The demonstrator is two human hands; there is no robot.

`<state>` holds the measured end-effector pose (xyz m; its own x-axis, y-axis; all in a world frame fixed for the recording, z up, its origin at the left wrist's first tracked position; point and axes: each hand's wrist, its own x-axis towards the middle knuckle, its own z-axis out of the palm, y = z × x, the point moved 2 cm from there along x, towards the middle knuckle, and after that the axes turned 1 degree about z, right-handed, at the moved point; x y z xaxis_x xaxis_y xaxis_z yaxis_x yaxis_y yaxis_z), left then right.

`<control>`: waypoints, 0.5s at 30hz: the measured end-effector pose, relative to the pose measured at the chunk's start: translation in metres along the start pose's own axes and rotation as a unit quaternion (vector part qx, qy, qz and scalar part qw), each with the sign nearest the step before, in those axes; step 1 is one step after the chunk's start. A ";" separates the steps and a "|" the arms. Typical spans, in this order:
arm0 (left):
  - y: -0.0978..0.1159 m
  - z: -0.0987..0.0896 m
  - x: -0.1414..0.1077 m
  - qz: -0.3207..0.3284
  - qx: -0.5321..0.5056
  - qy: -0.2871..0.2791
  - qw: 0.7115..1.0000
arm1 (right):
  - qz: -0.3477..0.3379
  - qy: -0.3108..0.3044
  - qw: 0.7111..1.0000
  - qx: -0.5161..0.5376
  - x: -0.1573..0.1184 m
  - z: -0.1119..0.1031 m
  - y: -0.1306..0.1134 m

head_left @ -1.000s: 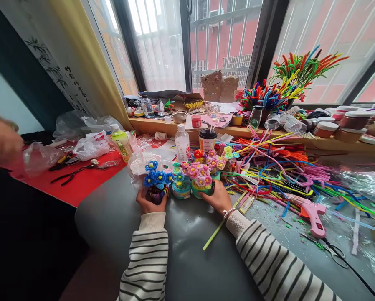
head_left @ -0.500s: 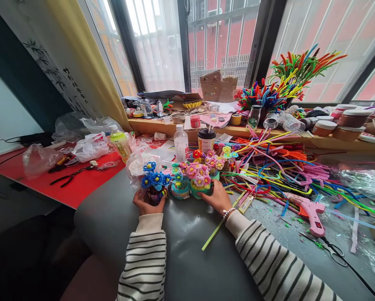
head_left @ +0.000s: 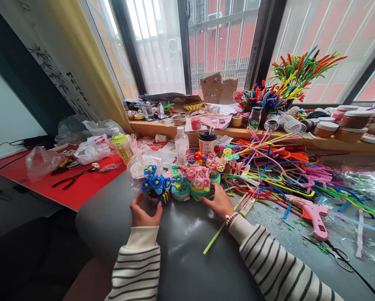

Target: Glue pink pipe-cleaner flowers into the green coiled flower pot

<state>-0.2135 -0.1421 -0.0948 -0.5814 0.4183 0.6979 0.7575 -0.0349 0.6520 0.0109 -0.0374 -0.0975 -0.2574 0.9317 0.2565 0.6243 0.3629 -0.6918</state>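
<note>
A small pot of blue pipe-cleaner flowers (head_left: 156, 181) stands upright at the left end of a cluster of flower pots. My left hand (head_left: 145, 213) curves round its near side, thumb and fingers apart, the thumb tip close to the striped base. To the right, my right hand (head_left: 220, 201) has its thumb against the green base of a pot of pink flowers (head_left: 200, 177), its fingers round the right side and partly hidden. Between these two pots sits a smaller pot with teal flowers (head_left: 180, 189). More flower pots (head_left: 228, 158) stand behind.
A clear bottle (head_left: 181, 146) and a lidded paper cup (head_left: 206, 142) stand behind the pots. Loose pipe cleaners (head_left: 269, 167) cover the right side, with a pink glue gun (head_left: 315, 217) and scissors (head_left: 339, 255). Pliers (head_left: 71, 179) lie on the red surface at left.
My left hand has drawn back slightly toward me and loosened from the blue flower pot, showing more of its striped base. My right hand stays at the pink flower pot.
</note>
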 end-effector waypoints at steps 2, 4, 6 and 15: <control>0.003 -0.019 0.009 0.023 0.010 -0.014 1.000 | -0.010 0.005 1.000 -0.002 -0.003 -0.009 -0.002; 0.013 -0.038 0.022 0.055 0.030 -0.012 0.998 | -0.032 0.020 0.999 -0.012 -0.005 -0.021 -0.008; 0.030 -0.052 0.040 0.102 0.050 -0.012 0.993 | -0.075 0.034 0.996 -0.026 -0.005 -0.034 -0.018; 0.126 0.003 0.159 0.219 0.203 -0.400 0.867 | -0.170 0.023 0.985 0.014 -0.017 -0.068 -0.064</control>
<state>-0.2090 -0.0770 0.0971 0.0564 0.9466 0.3175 0.9898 -0.0946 0.1062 0.0254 -0.0757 -0.0116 -0.4138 0.7569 0.5059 0.4867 0.6535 -0.5797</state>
